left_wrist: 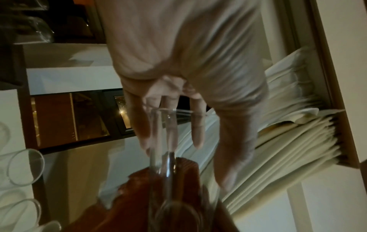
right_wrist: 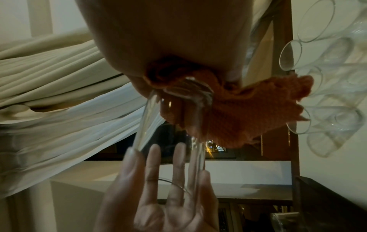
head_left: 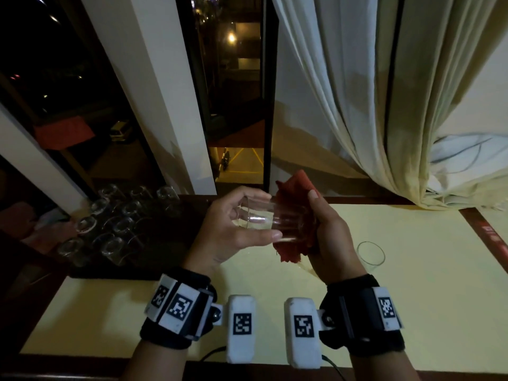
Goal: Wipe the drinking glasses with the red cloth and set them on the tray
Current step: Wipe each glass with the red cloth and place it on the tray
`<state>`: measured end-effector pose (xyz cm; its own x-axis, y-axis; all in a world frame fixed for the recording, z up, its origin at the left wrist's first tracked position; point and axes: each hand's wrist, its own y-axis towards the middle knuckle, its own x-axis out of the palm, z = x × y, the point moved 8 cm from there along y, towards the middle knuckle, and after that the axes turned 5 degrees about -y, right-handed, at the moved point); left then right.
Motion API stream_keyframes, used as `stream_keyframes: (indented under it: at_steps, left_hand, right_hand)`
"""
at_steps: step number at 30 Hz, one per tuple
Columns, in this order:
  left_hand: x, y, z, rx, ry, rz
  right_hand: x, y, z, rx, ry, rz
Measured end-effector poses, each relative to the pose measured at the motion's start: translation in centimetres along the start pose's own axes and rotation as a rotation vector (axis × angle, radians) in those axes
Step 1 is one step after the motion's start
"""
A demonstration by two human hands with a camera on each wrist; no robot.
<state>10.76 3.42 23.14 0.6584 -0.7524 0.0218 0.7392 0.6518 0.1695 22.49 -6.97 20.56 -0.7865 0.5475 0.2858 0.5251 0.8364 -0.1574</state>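
Observation:
A clear drinking glass (head_left: 288,218) lies on its side in the air above the table. My left hand (head_left: 268,215) grips its open end, thumb below and fingers over the top. My right hand (head_left: 319,215) holds the red cloth (head_left: 288,254) bunched round the glass's base, thumb pointing up. In the right wrist view the cloth (right_wrist: 238,113) wraps the glass (right_wrist: 172,125) at its base. The left wrist view shows the glass (left_wrist: 164,141) running from my fingers (left_wrist: 196,125) into the cloth (left_wrist: 139,196). The dark tray (head_left: 110,273) at the left carries several glasses (head_left: 115,224).
One more glass (head_left: 371,255) stands on the yellow tabletop (head_left: 412,298) just right of my right hand. A pale curtain (head_left: 384,105) hangs down to the table's far right edge. A dark window (head_left: 236,105) is behind. Tray glasses (right_wrist: 327,94) are close to the cloth.

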Motion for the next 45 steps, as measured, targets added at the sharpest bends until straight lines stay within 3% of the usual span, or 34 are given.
stream_keyframes:
  at_steps: [3,7,11,16,19,26,29,34,38,42,45]
  left_hand:
    - [-0.2,0.0,0.0,0.022,-0.020,0.106]
    - [-0.3,0.3,0.0,-0.030,-0.039,0.012]
    - [-1.2,0.3,-0.1,0.006,-0.043,0.134]
    - [-1.2,0.0,-2.0,-0.090,-0.286,0.231]
    - [-0.7,0.0,-3.3,-0.137,-0.345,0.250]
    - [0.2,0.3,-3.9,-0.235,0.154,0.046]
    - [0.4,0.2,-4.0,-0.247,0.195,0.031]
    - [0.5,-0.4,-4.3,-0.328,-0.172,0.110]
    - [1.3,-0.2,-4.6,-0.361,-0.498,0.154]
    - [1.5,-0.1,-5.0,-0.336,-0.625,0.165]
    - [0.8,-0.1,-5.4,-0.355,-0.595,0.193]
  right_hand:
    - [-0.2,0.6,-0.4,-0.036,0.014,0.024]
    - [-0.2,1.1,0.2,0.015,0.026,0.011]
    - [0.4,0.9,-0.3,-0.062,0.040,-0.014]
    - [1.8,0.9,-0.8,-0.145,0.077,-0.113]
    - [1.8,1.3,-0.9,-0.174,0.067,-0.056]
    - [1.1,1.3,-1.1,-0.238,-0.180,0.009]
    - [1.3,1.4,-0.6,-0.220,-0.209,-0.002]
    - [0.9,1.7,1.3,-0.076,-0.083,-0.108]
    - [1.6,2.1,1.9,-0.129,-0.118,-0.205]
    - [2.0,2.6,2.3,-0.163,-0.157,-0.241]
    - [1.9,2.6,2.3,-0.180,-0.070,-0.218]
